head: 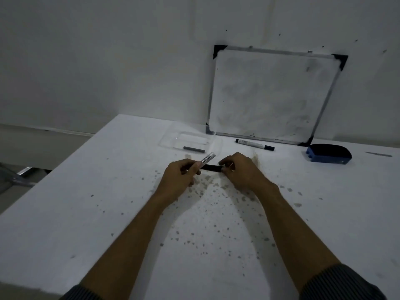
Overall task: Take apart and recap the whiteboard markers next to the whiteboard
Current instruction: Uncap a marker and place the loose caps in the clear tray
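Note:
My left hand (180,177) grips a white marker barrel (206,159) that points up and to the right past my thumb. My right hand (241,169) pinches the right end of a black marker piece (211,167) that lies level between both hands; its left end is hidden behind my left fingers. A whole marker (254,144) with dark cap lies on the table in front of the whiteboard (270,94), which leans on the wall. A grey stick-like marker part (193,149) lies in a clear plastic tray (190,139).
A blue and black eraser (329,153) sits at the right of the whiteboard. The white table (86,202) is speckled with dark stains under my hands. Its left edge drops off to a floor area with metal legs (19,174). A thin grey object (378,154) lies far right.

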`<control>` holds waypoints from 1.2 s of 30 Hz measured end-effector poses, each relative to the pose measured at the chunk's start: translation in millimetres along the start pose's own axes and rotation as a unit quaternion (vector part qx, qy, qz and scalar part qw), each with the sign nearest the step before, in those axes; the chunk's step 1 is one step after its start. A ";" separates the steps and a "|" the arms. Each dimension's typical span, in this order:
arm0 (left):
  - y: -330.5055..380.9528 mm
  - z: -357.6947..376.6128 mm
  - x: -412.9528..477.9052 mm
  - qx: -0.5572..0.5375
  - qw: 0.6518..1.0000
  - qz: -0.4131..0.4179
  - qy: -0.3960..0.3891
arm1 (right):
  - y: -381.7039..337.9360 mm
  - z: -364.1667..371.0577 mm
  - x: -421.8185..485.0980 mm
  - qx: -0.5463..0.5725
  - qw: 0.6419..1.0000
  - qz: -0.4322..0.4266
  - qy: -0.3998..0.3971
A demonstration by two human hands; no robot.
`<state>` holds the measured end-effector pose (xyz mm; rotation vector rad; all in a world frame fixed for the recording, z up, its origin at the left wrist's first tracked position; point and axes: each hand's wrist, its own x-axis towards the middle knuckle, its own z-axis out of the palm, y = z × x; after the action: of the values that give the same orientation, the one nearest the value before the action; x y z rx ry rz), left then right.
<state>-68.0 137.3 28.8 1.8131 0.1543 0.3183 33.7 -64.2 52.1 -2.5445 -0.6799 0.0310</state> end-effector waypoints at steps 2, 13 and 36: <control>-0.5 -0.7 1.6 -0.004 1.000 -0.001 0.002 | 0.6 2.1 -0.4 0.008 1.000 0.001 0.010; 13.7 11.1 -13.0 -0.045 0.999 0.013 0.005 | 18.7 -36.0 -32.2 0.339 0.929 0.083 0.127; 23.2 94.0 -4.8 -0.064 0.991 0.054 -0.103 | 78.1 -29.4 -68.5 0.631 0.724 0.170 0.222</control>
<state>-46.2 42.8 28.4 1.7174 -0.1076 0.2111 14.1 -168.7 33.6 -1.1972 0.0870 0.0022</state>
